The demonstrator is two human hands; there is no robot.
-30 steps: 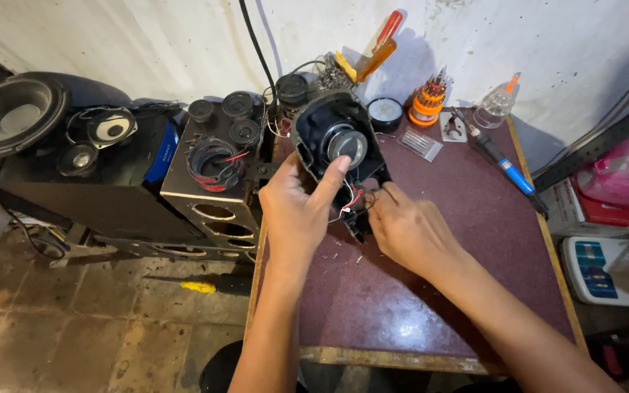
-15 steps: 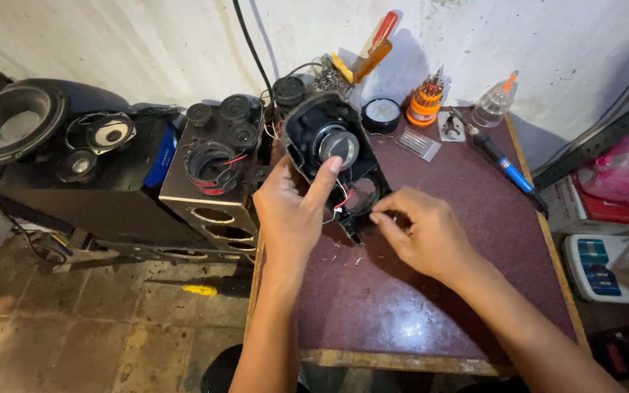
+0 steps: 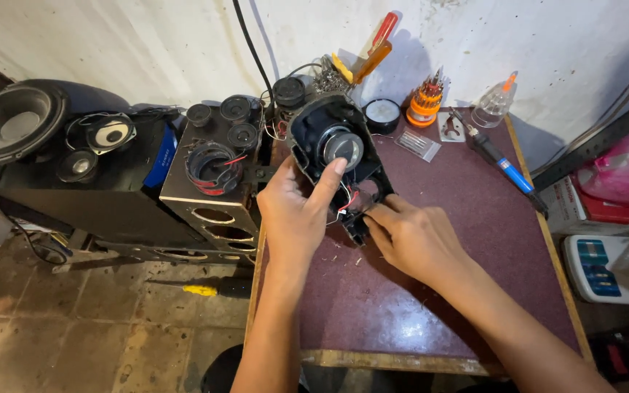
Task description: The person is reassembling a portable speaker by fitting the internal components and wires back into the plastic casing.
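Observation:
A black plastic speaker housing [image 3: 313, 129] with a round silver-backed driver [image 3: 343, 147] stands tilted on the maroon table [image 3: 475, 240]. My left hand [image 3: 294, 211] grips its left side, the index finger stretched up against the driver. My right hand [image 3: 413, 236] pinches at the housing's lower edge, where thin red and white wires [image 3: 346, 205] come out. Both hands touch the housing.
Along the wall stand a screwdriver-bit holder [image 3: 426, 102], a round black tin [image 3: 382, 114], a clear bottle [image 3: 493, 107], and orange-handled tools [image 3: 373, 51]. A blue-handled soldering iron [image 3: 500, 159] lies at right. Speaker cabinets [image 3: 212, 196] and a woofer [image 3: 12, 124] crowd the left.
The housing has tilted slightly and my right hand has shifted down to its lower edge by the wires. My left hand keeps its grip.

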